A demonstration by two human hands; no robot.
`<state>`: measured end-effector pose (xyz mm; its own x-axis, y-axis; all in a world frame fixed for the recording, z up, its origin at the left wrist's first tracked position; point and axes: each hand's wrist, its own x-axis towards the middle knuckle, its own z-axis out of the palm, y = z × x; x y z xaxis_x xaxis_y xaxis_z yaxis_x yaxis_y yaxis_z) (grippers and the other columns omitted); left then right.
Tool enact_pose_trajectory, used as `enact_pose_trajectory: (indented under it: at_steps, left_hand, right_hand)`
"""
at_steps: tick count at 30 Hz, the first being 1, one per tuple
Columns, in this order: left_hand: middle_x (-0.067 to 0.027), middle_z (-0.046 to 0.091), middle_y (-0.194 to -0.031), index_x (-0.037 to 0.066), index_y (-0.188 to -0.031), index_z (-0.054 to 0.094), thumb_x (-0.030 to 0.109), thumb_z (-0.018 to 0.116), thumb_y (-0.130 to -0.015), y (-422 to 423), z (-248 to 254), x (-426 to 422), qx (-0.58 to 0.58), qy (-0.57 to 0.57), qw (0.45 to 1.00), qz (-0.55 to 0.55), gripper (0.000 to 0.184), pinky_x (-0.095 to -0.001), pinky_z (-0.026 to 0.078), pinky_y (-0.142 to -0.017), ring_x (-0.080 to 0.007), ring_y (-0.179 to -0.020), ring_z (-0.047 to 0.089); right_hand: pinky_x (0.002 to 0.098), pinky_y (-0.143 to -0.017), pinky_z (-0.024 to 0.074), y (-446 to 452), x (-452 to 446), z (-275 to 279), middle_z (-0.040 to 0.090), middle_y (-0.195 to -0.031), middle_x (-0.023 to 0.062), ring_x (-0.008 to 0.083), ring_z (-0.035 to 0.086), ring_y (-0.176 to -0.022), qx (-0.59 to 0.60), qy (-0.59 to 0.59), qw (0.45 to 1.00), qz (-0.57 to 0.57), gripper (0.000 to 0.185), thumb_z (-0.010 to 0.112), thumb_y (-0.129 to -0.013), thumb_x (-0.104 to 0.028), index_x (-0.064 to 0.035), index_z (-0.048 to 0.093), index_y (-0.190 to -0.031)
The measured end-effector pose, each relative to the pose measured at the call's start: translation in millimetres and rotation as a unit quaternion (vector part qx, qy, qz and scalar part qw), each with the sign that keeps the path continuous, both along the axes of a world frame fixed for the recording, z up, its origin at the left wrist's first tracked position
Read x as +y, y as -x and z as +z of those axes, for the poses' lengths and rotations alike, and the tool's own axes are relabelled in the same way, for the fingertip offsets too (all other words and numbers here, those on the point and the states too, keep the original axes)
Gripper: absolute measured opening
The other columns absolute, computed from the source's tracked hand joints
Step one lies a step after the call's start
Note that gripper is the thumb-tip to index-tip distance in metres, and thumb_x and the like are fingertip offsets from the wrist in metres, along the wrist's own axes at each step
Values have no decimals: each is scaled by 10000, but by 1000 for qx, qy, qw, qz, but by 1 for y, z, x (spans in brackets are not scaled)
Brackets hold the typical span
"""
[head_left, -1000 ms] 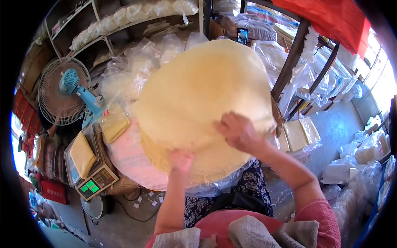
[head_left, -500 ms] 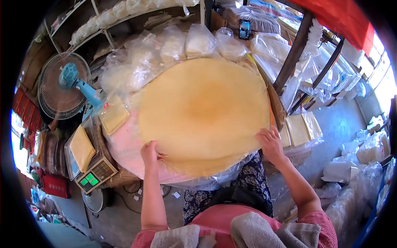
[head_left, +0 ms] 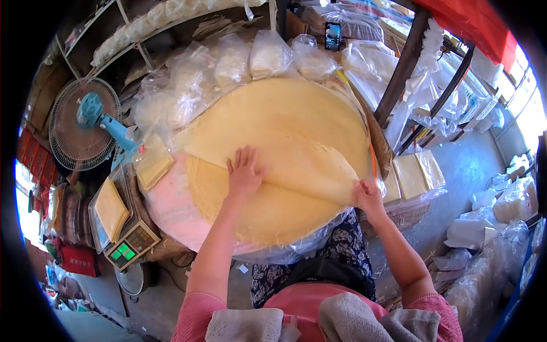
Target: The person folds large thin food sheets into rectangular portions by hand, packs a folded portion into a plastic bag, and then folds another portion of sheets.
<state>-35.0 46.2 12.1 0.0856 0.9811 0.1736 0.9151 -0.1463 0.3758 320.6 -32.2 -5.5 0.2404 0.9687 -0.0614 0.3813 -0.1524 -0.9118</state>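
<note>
A large, thin, round yellow sheet (head_left: 262,137), like a flat pancake, lies folded partway over a stack of similar round sheets (head_left: 285,219). Its folded edge runs across the middle of the stack. Flat on top of the folded part rests my left hand (head_left: 245,171), fingers spread. At the right edge, my right hand (head_left: 369,196) pinches the sheet's rim with fingers closed. Beneath the stack, pink cloth or paper (head_left: 171,196) and clear plastic show at the left and front.
Left stand a blue fan (head_left: 88,111) and a scale (head_left: 134,245) bearing folded yellow sheets (head_left: 111,208). Plastic bags (head_left: 233,60) of pale goods line the far side. A phone (head_left: 333,36) stands behind. Wrapped packs (head_left: 410,176) and a dark post (head_left: 401,68) are at right.
The top sheet's near edge has been folded away from me, baring the sheet below. My left hand has moved forward and right onto it; my right hand stays near the right rim.
</note>
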Motion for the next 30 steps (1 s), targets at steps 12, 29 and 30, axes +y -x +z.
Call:
enact_pose_trajectory:
  at_steps: [12,29,30]
  left_hand:
    - [-92,311,-1483,159,-1395,389,403,491,-904,-14,16,16,92,-92,990,63,557,-601,81,-1097,-329,-1391,215]
    - [-141,212,-1523,154,-1440,326,520,409,-915,-20,0,-63,111,-24,993,18,645,-590,71,-1107,-402,-1405,109]
    - [-141,214,-1522,154,-1440,326,518,413,-914,-20,0,-63,112,-26,993,17,645,-589,72,-1107,-399,-1406,110]
  right_hand:
    - [301,-623,506,130,-52,36,667,-905,86,153,617,-704,228,184,929,225,373,605,-877,-136,-82,540,-1239]
    - [306,-642,502,31,122,54,654,-879,126,201,643,-770,137,163,975,63,357,772,-711,-215,2,624,-953]
    - [292,-596,496,32,116,60,650,-838,112,181,636,-716,229,127,962,78,327,768,-710,-178,3,630,-945]
